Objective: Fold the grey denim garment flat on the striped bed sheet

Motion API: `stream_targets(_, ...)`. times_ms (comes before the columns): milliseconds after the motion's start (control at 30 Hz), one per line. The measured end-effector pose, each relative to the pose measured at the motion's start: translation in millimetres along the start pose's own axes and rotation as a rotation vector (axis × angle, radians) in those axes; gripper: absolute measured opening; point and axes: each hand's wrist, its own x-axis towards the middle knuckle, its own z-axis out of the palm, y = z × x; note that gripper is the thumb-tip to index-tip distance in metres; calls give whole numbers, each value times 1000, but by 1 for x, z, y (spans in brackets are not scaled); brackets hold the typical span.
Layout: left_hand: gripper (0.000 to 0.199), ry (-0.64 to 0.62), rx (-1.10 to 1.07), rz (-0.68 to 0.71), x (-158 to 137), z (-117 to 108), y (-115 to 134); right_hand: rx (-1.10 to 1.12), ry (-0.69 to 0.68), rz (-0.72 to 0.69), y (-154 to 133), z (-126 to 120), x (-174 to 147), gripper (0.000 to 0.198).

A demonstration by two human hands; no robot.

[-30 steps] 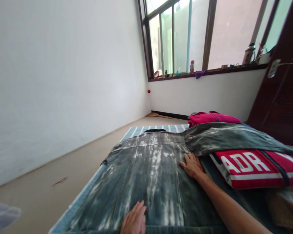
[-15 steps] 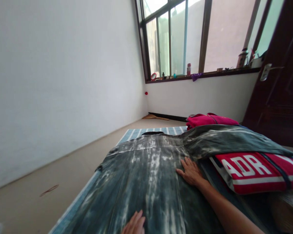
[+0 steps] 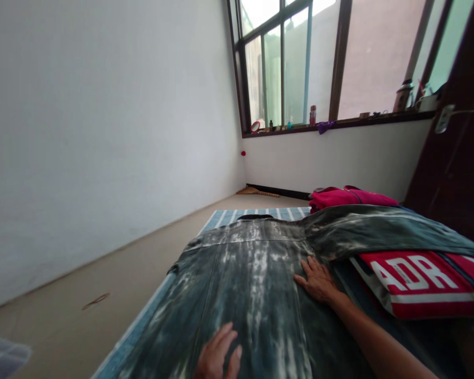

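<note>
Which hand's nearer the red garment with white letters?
Right. The right hand rests on the dark jacket, left of the red garment; the left hand is farther left, over the jacket, nearer the camera.

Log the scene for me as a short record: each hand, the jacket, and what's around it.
Left hand: over the near part of the jacket, open; contact unclear
Right hand: open, palm down on the jacket's right side, near the sleeve
Jacket: spread out, collar at the far end
Sleeve: stretched right, across the red garment
Red garment: partly under the sleeve, lettering "ADR" visible
Pink garment: beyond the sleeve
Background: window, door
</note>
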Motion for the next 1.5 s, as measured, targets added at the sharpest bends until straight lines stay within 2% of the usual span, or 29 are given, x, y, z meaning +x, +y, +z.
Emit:
stream_targets(100, 43, -94, 147, -225, 24, -14, -22, -17, 1, -4, 1, 2, 1, 74)
stream_targets(233, 60, -511, 364, -559, 49, -31, -42, -51, 1, -1, 3, 6, 2, 74)
stream_targets(300, 66, -690, 378, -659, 54, -37, -44, -61, 13, -3, 5, 9, 2, 74)
stream_targets(400, 68, -812, 350, -705, 54, -42, -41, -71, 32, -10, 7, 12, 2, 73)
stream_targets(500, 68, -821, 317, -730, 57, -43, -40, -92, 34, -10, 7, 13, 2, 73)
stream_targets(567, 65, -769, 308, -727, 64, -42, -41, -106, 31, -10, 8, 14, 2, 73)
stream_targets(700, 62, -669, 262, -581, 86, -29, -44, -119, 33, -1, 8, 16, 2, 73)
stream_targets(767, 64, -699, 215, -530, 94, -18, -46, -117, 40, -4, 8, 17, 2, 73)
stream_targets(900, 68, -791, 205, -567, 98, -1, -53, -97, 68, -17, 9, 21, 3, 72)
stream_targets(1067, 68, -825, 192, -606, 103, -1, -55, -74, 99, -26, 11, 26, 4, 72)
stream_targets(1167, 68, -800, 217, -627, 120, 1, -53, -65, 108, -28, 10, 25, 2, 71)
stream_targets(1300, 66, -739, 188, -559, 144, 19, -54, -94, 66, -18, 7, 19, -1, 72)
stream_targets(1500, 66, -791, 166, -595, 152, 45, -70, -65, 114, -30, 7, 20, 0, 71)
